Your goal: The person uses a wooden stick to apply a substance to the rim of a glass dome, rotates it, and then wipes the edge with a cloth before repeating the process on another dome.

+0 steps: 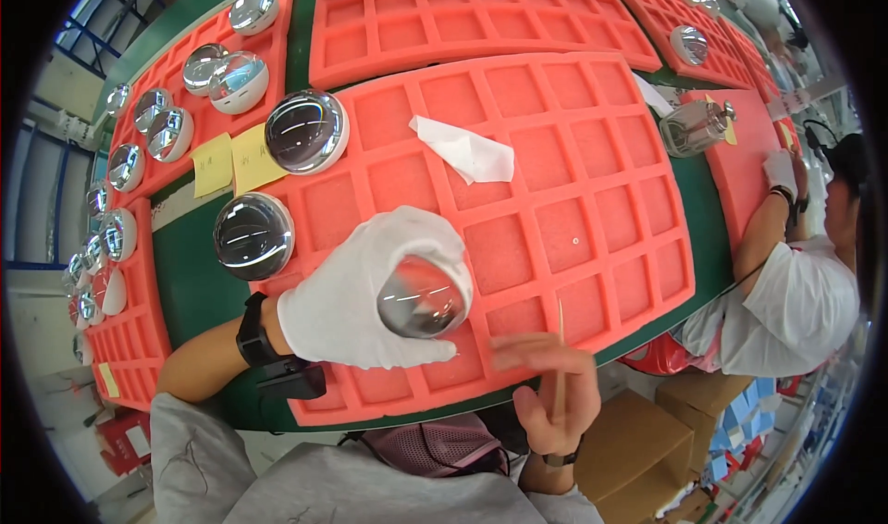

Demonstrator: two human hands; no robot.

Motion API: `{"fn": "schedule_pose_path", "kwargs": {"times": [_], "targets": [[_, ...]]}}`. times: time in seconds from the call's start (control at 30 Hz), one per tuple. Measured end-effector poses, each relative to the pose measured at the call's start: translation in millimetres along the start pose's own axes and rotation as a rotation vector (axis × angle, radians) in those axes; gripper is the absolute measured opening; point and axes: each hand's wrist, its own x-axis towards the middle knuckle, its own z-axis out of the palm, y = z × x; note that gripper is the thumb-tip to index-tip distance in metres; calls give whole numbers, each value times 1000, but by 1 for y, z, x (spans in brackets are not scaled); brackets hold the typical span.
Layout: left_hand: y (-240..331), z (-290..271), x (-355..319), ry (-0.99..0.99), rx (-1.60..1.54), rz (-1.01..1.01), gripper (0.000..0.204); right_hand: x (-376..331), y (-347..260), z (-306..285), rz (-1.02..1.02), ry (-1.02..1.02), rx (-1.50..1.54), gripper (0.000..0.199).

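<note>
My left hand (347, 293), in a white glove, is wrapped round a clear glass dome lens (421, 297) above the near part of a pink foam tray (539, 290) with square pockets. To its right, my bare right hand (555, 390) is partly smeared by motion. A thin pale wooden stick (560, 325) stands up from its fingers, its tip near the tray's front edge. Two large dome lenses sit at the tray's left side, a lower one (253, 235) and an upper one (306, 132). A crumpled white wipe (467, 151) lies across the pockets farther back.
More pink trays with several glass domes (238, 82) line the left and back of the green table (199, 274). Yellow paper notes (259, 158) lie by the domes. At right stand a glass pump bottle (694, 128) and a seated co-worker (795, 283). Cardboard boxes (638, 450) are below.
</note>
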Motion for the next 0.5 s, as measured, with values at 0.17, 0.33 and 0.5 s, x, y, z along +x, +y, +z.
{"fn": "schedule_pose_path", "kwargs": {"times": [0.17, 0.33, 0.5], "targets": [[6, -3, 6, -79, 217, -21, 73, -12, 4, -22, 56, -126, 68, 56], [-1, -6, 8, -96, 174, 26, 74, -14, 1, -26, -281, 41, -235, 59], [-5, -4, 6, -86, 105, 17, 73, -4, -18, -17, 436, -48, 118, 45]]}}
